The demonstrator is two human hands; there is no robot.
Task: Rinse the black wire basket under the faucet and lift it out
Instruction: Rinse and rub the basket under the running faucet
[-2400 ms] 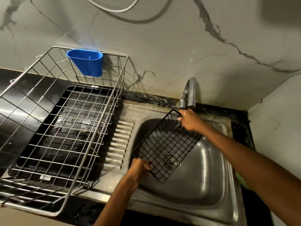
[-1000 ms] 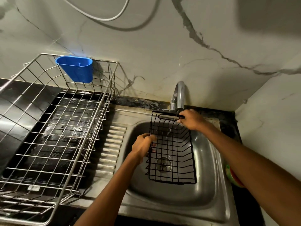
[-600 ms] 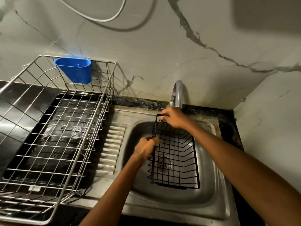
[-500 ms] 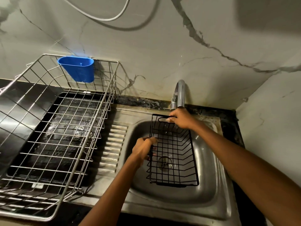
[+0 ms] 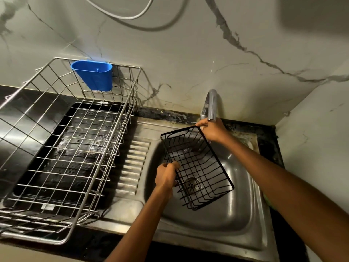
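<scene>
A dark stone counter [image 5: 272, 140] runs along the marbled wall and carries a steel sink [image 5: 260, 233], set into it. The basin lies directly below the two grips on the black wire basket [image 5: 200, 167], its drain [image 5: 191, 184] showing through the mesh just right of the left hand's [image 5: 166, 176] grip. The ribbed drainboard [image 5: 132, 167] lies left of that grip. Farther left a large silver wire rack [image 5: 71, 148] stands on a black tray [image 5: 62, 148] on the counter. The faucet [image 5: 211, 104] rises just behind the right hand's [image 5: 212, 130] grip.
</scene>
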